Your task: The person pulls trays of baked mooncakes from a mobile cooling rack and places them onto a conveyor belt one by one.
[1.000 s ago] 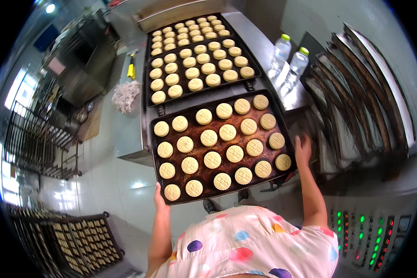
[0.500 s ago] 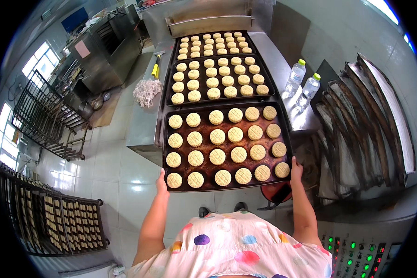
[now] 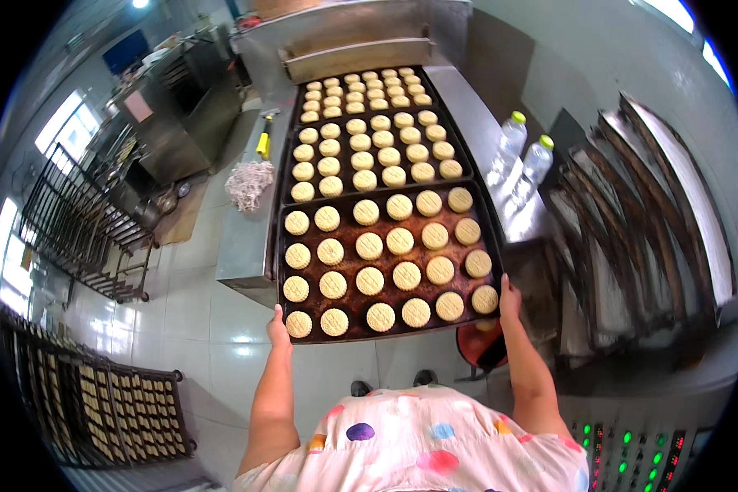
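A dark baking tray (image 3: 348,266) with rows of round, pale, pattern-stamped pastries (image 3: 369,280) spans the space between my hands. My left hand (image 3: 279,326) grips its near left corner, and my right hand (image 3: 510,297) grips the near right corner. On both hands the thumb shows at the rim, while the other fingers are hidden beneath. The far edge of this tray meets a second tray (image 3: 344,152) of the same pastries on the steel conveyor table. Beyond that, a third loaded tray (image 3: 344,94) lies by the oven opening.
Two clear bottles with yellow-green caps (image 3: 510,141) stand on the right ledge. A yellow-handled tool (image 3: 264,143) and a tangle of pale string (image 3: 249,185) lie on the left ledge. Stacked trays (image 3: 631,221) lean at right; a loaded rack (image 3: 98,394) stands at left, a red stool (image 3: 477,344) below.
The held tray now sits tight against the second tray, the gap between them having closed. My hands still grip its corners. The whole view has shifted slightly.
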Action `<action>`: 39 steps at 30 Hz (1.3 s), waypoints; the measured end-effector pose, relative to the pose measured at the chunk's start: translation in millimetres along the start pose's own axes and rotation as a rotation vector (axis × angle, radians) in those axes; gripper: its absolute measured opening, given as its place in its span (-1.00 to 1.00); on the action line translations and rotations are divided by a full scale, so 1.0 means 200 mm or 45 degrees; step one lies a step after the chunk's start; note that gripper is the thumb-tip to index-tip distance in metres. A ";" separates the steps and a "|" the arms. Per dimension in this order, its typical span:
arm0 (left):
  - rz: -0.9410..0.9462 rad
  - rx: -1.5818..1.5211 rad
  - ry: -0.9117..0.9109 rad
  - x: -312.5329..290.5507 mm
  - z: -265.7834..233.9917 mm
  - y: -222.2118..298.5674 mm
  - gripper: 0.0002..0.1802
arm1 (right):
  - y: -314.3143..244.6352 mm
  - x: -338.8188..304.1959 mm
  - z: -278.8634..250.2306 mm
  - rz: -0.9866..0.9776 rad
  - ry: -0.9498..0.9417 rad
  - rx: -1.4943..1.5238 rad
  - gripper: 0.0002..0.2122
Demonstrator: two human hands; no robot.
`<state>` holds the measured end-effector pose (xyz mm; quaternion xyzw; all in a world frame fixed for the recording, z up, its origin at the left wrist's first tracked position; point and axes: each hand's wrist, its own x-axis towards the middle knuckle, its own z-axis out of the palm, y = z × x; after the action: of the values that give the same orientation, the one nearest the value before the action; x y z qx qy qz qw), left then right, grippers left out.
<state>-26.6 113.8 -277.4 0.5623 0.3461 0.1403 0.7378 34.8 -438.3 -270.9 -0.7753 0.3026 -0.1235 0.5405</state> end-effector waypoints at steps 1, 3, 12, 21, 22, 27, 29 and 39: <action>0.048 0.033 0.021 0.02 0.00 0.00 -0.35 | 0.02 0.00 0.00 -0.035 0.018 0.003 -0.48; 0.063 0.182 0.132 0.02 0.06 0.01 -0.33 | 0.09 0.02 -0.03 -0.100 0.064 0.031 -0.48; 0.081 0.163 0.223 0.03 0.03 0.00 -0.34 | 0.06 0.03 -0.02 -0.025 -0.040 0.087 -0.47; 0.193 0.368 0.288 0.17 -0.03 -0.10 -0.34 | 0.04 0.01 0.01 -0.003 -0.106 0.261 -0.50; 0.219 0.391 0.293 0.17 -0.03 -0.11 -0.33 | 0.04 0.01 0.02 -0.022 -0.088 0.235 -0.49; 0.224 0.659 0.319 0.11 0.00 -0.06 -0.27 | 0.04 -0.01 -0.02 -0.016 -0.095 0.247 -0.47; 0.227 0.697 0.339 0.12 0.01 -0.05 -0.26 | 0.02 0.00 0.00 -0.025 -0.116 0.274 -0.47; 0.156 0.640 0.287 0.12 0.01 -0.05 -0.32 | 0.03 0.01 0.02 0.015 -0.159 0.223 -0.42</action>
<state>-8.9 123.0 -295.7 0.7285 0.4153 0.1561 0.5220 36.3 -437.8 -277.3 -0.7294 0.2611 -0.0979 0.6247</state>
